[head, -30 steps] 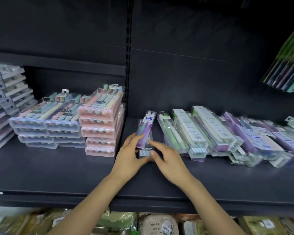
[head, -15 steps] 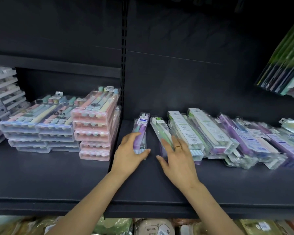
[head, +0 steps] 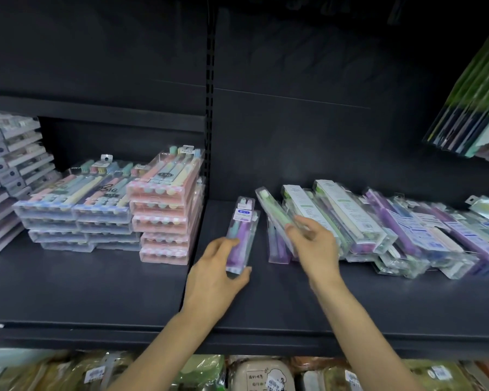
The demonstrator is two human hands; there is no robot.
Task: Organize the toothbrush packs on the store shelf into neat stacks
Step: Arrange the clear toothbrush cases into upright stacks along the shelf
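Observation:
A slim purple toothbrush pack (head: 242, 230) lies on the black shelf (head: 96, 292) just right of the upright divider, on top of another pack. My left hand (head: 218, 275) holds its near end, thumb on the right side and fingers on the left. My right hand (head: 312, 244) pinches a clear pack with a green brush (head: 274, 213), tilted up off the leaning row. To the right, several purple, green and white packs (head: 407, 230) lie overlapping in a loose slanted pile.
Left of the divider (head: 209, 122) stand neat stacks of pastel multi-packs (head: 164, 210) and grey boxes (head: 9, 170) at the far left. Hanging packs (head: 474, 108) fill the upper right. Packaged goods (head: 260, 373) sit on the shelf below.
My right hand left the purple pack, moved right and picked up the green-brush pack. My left hand stayed on the purple pack's near end.

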